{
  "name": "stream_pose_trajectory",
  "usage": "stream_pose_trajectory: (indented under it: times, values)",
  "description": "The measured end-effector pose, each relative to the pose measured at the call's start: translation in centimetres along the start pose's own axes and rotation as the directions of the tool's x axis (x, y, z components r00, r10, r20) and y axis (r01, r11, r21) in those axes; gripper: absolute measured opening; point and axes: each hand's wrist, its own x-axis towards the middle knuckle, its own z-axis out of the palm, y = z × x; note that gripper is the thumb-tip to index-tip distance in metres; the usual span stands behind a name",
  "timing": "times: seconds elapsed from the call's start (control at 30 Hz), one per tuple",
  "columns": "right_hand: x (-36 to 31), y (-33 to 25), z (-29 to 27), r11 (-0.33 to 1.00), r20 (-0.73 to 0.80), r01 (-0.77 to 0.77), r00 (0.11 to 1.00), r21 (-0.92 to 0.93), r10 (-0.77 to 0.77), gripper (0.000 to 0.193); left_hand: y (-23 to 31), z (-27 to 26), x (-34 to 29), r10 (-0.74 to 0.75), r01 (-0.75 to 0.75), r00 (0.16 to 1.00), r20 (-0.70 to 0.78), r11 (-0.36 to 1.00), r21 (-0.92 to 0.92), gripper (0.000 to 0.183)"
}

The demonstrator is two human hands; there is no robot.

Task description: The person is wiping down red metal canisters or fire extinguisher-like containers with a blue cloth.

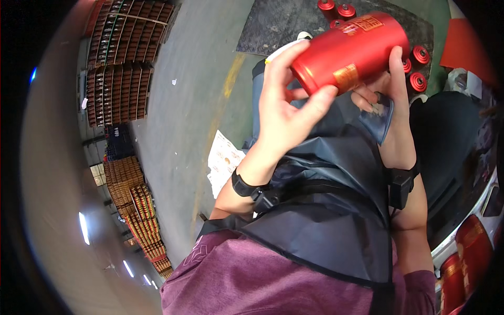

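Observation:
A shiny red cylindrical canister (362, 50) with gold label patches lies tilted on its side between my two hands, above my lap. My left hand (287, 113) grips its left end, with the thumb along the near lower edge. My right hand (400, 105) supports the underside toward the right end, one finger raised against its side. A small dark, glossy flat piece (381, 122) hangs at the curled fingers of my right hand; what it is cannot be made out. The canister hides part of my fingers.
Several small red lidded pieces (418, 81) stand on a dark mat (278, 23). Printed paper (223, 157) lies on the floor at my left. Stacked racks (121, 94) line the far left. More red cylinders (452, 278) sit at lower right, near a dark seat (446, 142).

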Motion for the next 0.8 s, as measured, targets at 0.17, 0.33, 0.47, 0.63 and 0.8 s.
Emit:
stream_pose_trajectory:
  times: [0.17,0.33,0.47,0.63,0.8]
  values:
    - [0.9,-1.6,-0.2,0.980,-0.030,0.109,0.993,-0.164,-0.116,0.056,1.5,1.0,1.6,-0.414,0.348,0.910,0.030,0.722,-0.598,0.043]
    - [0.1,-0.4,-0.5,0.996,-0.094,0.057,0.994,-0.063,-0.063,0.055,-0.7,0.1,0.1,-0.505,0.448,0.858,0.091,0.652,-0.612,0.034]
    - [0.1,-0.7,1.0,0.994,-0.315,0.084,0.944,-0.068,-0.101,0.047,0.3,0.9,0.1,-0.329,0.277,0.944,-0.036,0.844,-0.459,0.039]
    - [0.2,0.0,1.3,0.997,-0.249,0.062,0.966,-0.047,-0.072,0.045,1.1,0.5,0.0,0.300,-0.309,0.950,0.086,0.870,0.385,0.056]
    - [-0.4,-0.8,0.0,0.998,-0.188,0.040,0.981,-0.050,-0.049,0.047,0.2,-0.4,1.6,-0.322,0.262,0.919,-0.229,0.931,-0.255,0.024]
